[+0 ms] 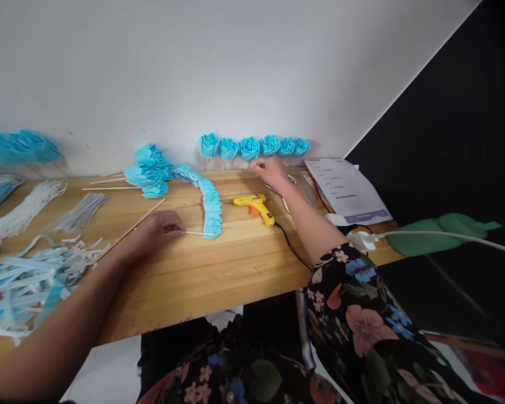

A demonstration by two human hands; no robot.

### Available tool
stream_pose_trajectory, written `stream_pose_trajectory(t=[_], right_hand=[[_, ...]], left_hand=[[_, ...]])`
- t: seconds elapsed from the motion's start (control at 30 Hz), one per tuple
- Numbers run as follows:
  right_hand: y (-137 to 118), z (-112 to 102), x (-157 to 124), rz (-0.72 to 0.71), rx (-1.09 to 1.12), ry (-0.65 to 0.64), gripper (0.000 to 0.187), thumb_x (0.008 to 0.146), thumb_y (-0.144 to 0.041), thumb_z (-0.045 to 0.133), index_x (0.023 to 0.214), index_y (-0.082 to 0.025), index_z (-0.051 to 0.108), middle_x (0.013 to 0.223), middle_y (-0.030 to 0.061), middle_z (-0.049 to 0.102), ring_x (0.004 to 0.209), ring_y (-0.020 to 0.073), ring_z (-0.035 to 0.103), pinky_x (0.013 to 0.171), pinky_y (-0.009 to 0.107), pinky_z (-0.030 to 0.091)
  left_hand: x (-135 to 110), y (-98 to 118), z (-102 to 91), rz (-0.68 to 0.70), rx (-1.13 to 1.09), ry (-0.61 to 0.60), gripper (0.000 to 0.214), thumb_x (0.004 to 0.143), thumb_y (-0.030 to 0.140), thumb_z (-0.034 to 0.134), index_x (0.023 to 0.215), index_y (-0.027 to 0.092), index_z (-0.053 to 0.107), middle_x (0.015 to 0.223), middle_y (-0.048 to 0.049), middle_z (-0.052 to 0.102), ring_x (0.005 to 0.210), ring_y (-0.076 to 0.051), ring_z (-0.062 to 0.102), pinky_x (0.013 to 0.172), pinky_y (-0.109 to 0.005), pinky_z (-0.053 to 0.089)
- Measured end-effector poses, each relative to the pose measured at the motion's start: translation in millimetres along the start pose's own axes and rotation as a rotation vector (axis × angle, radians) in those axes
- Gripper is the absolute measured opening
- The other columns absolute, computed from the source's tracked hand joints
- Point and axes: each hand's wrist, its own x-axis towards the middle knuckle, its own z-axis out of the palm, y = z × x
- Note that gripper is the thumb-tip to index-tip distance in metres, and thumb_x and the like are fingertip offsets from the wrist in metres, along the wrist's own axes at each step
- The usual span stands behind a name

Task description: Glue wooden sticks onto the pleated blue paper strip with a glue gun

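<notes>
My left hand [165, 223] rests on the table, closed around a thin wooden stick [196, 233]. The stick's tip lies across the near end of a folded blue paper strip [212, 206], which curves back over the table. At the back, my right hand [271, 169] is raised with its fingers pinched together, just below a blue paper rose [249, 148] in a row of several along the wall. What those fingers hold, if anything, is hidden. A yellow hot glue gun [252, 205] lies between my hands, its nozzle toward the strip.
More blue folded strips [150, 171] and loose sticks [109, 188] are at the back left. Shredded scraps [29, 286], white strings [27, 210] and grey wires [82, 212] lie left. A printed sheet [347, 188], a white plug [364, 240] and a green object [437, 235] are right.
</notes>
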Motion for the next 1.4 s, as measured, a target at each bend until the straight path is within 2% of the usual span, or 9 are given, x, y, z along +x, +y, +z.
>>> stream_pose_trajectory(t=[0.2, 0.3, 0.43, 0.6, 0.8, 0.93, 1.13, 1.27, 1.4], right_hand=[[-20.3, 3.6, 14.6, 0.09, -0.043, -0.035, 0.052, 0.105, -0.056, 0.051, 0.097, -0.018, 0.086, 0.1, 0.0127, 0.083, 0.093, 0.0272, 0.074, 0.072, 0.03, 0.044], [-20.5, 4.2, 20.3, 0.151, -0.047, 0.012, 0.053, 0.107, -0.052, 0.047, 0.101, -0.017, 0.086, 0.104, 0.0159, 0.083, 0.099, 0.0287, 0.076, 0.078, 0.031, 0.048], [-14.2, 0.9, 19.1, 0.161, -0.021, 0.041, 0.052, 0.109, -0.048, 0.045, 0.102, -0.017, 0.087, 0.101, 0.0143, 0.084, 0.1, 0.0265, 0.077, 0.081, 0.03, 0.049], [-16.9, 0.7, 9.2, 0.044, 0.07, -0.081, 0.048, 0.108, -0.045, 0.049, 0.093, -0.018, 0.085, 0.085, 0.0058, 0.083, 0.087, 0.0209, 0.075, 0.069, 0.027, 0.043], [-49.3, 7.3, 9.5, -0.099, 0.073, -0.153, 0.05, 0.108, -0.049, 0.049, 0.089, -0.018, 0.083, 0.082, 0.0044, 0.082, 0.082, 0.0205, 0.073, 0.066, 0.027, 0.04], [-66.9, 9.8, 18.9, -0.073, 0.069, -0.155, 0.057, 0.109, -0.055, 0.044, 0.088, -0.019, 0.083, 0.086, 0.0075, 0.082, 0.087, 0.0232, 0.075, 0.071, 0.029, 0.042], [-65.1, 7.7, 23.2, 0.03, 0.106, -0.118, 0.054, 0.11, -0.05, 0.043, 0.091, -0.02, 0.084, 0.086, 0.0056, 0.083, 0.09, 0.0217, 0.076, 0.07, 0.028, 0.043], [-73.7, 4.5, 15.3, -0.064, 0.114, -0.169, 0.049, 0.108, -0.05, 0.047, 0.093, -0.02, 0.083, 0.084, 0.0038, 0.082, 0.087, 0.0199, 0.075, 0.066, 0.027, 0.04], [-100.0, 4.8, 13.0, -0.149, 0.126, -0.222, 0.048, 0.107, -0.052, 0.049, 0.089, -0.021, 0.081, 0.082, 0.0021, 0.082, 0.083, 0.018, 0.074, 0.064, 0.027, 0.038]], left_hand=[[-0.4, -2.5, 1.1, 0.014, -0.007, 0.013, 0.03, 0.09, 0.043, 0.067, 0.078, 0.017, 0.071, 0.078, -0.0032, 0.067, 0.072, -0.017, 0.062, 0.066, -0.027, 0.047], [-0.4, -4.6, 1.1, 0.032, -0.013, 0.015, 0.028, 0.09, 0.042, 0.067, 0.079, 0.016, 0.072, 0.078, -0.0034, 0.067, 0.071, -0.016, 0.062, 0.065, -0.026, 0.047], [0.5, -5.3, 0.8, 0.053, -0.017, 0.011, 0.028, 0.091, 0.04, 0.067, 0.079, 0.016, 0.072, 0.077, -0.0033, 0.067, 0.07, -0.016, 0.061, 0.064, -0.025, 0.046], [0.6, -4.6, 0.4, 0.054, -0.004, 0.01, 0.028, 0.091, 0.04, 0.066, 0.078, 0.016, 0.072, 0.077, -0.0034, 0.067, 0.07, -0.015, 0.061, 0.065, -0.025, 0.046], [-1.3, -2.2, 0.4, 0.027, 0.0, 0.009, 0.026, 0.092, 0.038, 0.065, 0.08, 0.016, 0.072, 0.078, -0.0039, 0.067, 0.069, -0.016, 0.06, 0.064, -0.026, 0.045], [-0.9, 1.2, 0.2, 0.034, -0.017, 0.014, 0.025, 0.092, 0.038, 0.066, 0.079, 0.016, 0.071, 0.078, -0.0042, 0.067, 0.07, -0.016, 0.061, 0.065, -0.026, 0.046], [0.0, -1.6, 0.7, 0.045, -0.035, 0.015, 0.023, 0.091, 0.036, 0.067, 0.079, 0.016, 0.071, 0.078, -0.0045, 0.068, 0.07, -0.016, 0.061, 0.065, -0.026, 0.045], [0.5, -3.6, 1.4, 0.077, -0.029, 0.021, 0.024, 0.092, 0.035, 0.067, 0.078, 0.016, 0.071, 0.077, -0.0046, 0.069, 0.071, -0.016, 0.062, 0.067, -0.026, 0.045], [0.6, -5.2, 2.0, 0.089, -0.018, 0.011, 0.025, 0.094, 0.035, 0.065, 0.079, 0.016, 0.072, 0.079, -0.0058, 0.07, 0.074, -0.016, 0.063, 0.069, -0.026, 0.046]])
